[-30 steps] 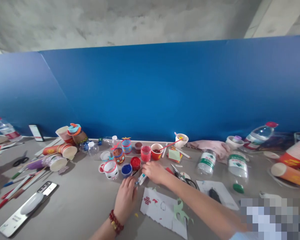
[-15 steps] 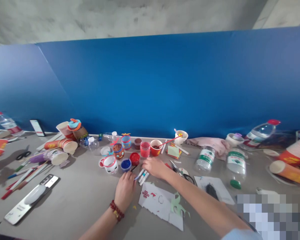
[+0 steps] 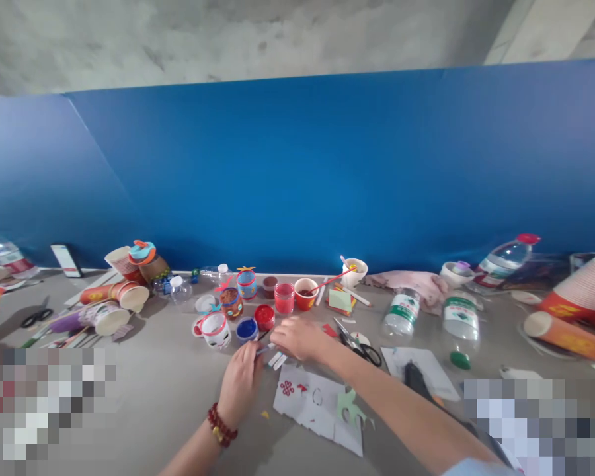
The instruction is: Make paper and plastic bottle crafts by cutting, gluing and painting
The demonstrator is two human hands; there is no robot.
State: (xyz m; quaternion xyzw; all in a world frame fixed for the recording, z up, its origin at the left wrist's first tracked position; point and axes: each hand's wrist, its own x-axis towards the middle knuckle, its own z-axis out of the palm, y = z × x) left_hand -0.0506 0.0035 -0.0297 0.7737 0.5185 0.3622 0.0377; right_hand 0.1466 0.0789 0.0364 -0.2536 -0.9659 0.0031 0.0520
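Observation:
My left hand (image 3: 240,385), with a red bead bracelet on the wrist, is closed in a pinch on a white marker pen (image 3: 264,348). My right hand (image 3: 297,337) lies just right of it, fingers curled over two more white pens (image 3: 277,360) on the grey table (image 3: 168,396). Small open paint pots, a blue one (image 3: 246,327) and a red one (image 3: 264,316), stand right behind my hands. A white paper sheet with cut-outs (image 3: 317,406) lies under my right forearm.
Scissors (image 3: 359,344) lie right of my right hand. Plastic bottles (image 3: 399,316) lie on their sides at the right, with stacked paper cups (image 3: 575,297) beyond them. Decorated cups (image 3: 129,294) lie at the left. A blue partition (image 3: 327,172) closes off the back.
My left hand has lifted one white pen off the table into a pinch. My right hand has shifted slightly left over the remaining pens. The view dipped a little.

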